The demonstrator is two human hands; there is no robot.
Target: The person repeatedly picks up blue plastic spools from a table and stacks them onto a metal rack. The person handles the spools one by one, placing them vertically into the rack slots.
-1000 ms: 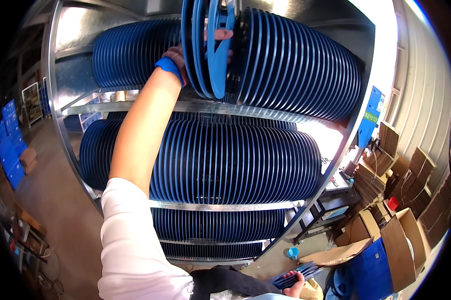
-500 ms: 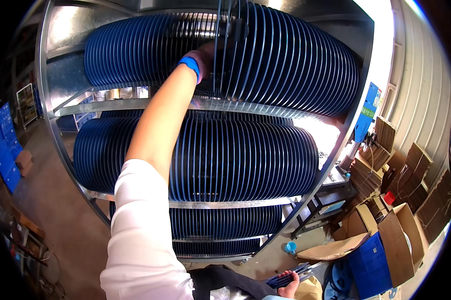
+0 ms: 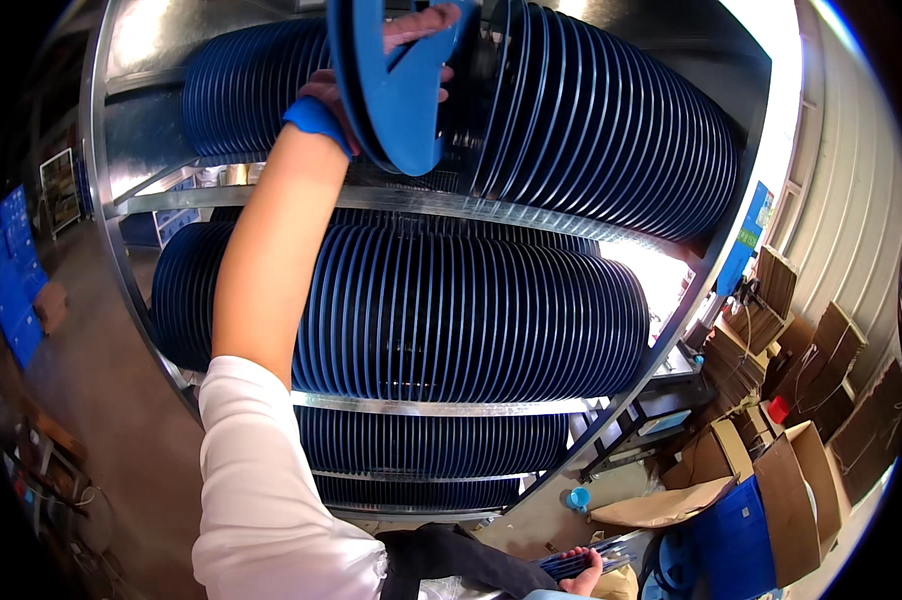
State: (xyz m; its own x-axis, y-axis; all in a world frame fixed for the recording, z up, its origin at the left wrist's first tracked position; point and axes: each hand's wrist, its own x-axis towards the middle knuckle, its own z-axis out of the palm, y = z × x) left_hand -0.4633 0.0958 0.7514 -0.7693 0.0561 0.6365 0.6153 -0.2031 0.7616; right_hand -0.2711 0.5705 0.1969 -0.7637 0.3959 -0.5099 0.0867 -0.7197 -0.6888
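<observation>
My left hand [image 3: 421, 25] grips a blue plastic reel [image 3: 408, 115] with cut-out openings, its fingers passing through one of them. The reel is edge-on and tilted in front of the top shelf, and the upper part is cut off by the frame. Behind it, similar reels [image 3: 611, 130] stand upright in a long row on that shelf. A blue band [image 3: 316, 117] circles my left wrist. Low at the right, beside my body, my right hand [image 3: 583, 572] is closed around a stack of thin, dark blue-edged pieces [image 3: 611, 551], whose kind I cannot make out.
The metal rack [image 3: 571, 227] holds more rows of reels [image 3: 471, 310] on lower shelves. To the right stand a blue bin [image 3: 734, 540], an open cardboard box [image 3: 796, 490], bundled flat cardboard [image 3: 821, 350] and a light blue cup [image 3: 578, 498]. Blue boxes [image 3: 11, 270] are stacked far left.
My left hand has come out from the gap in the top row, toward me and leftward, with a blue reel in it. My right hand keeps its stack low at the right.
</observation>
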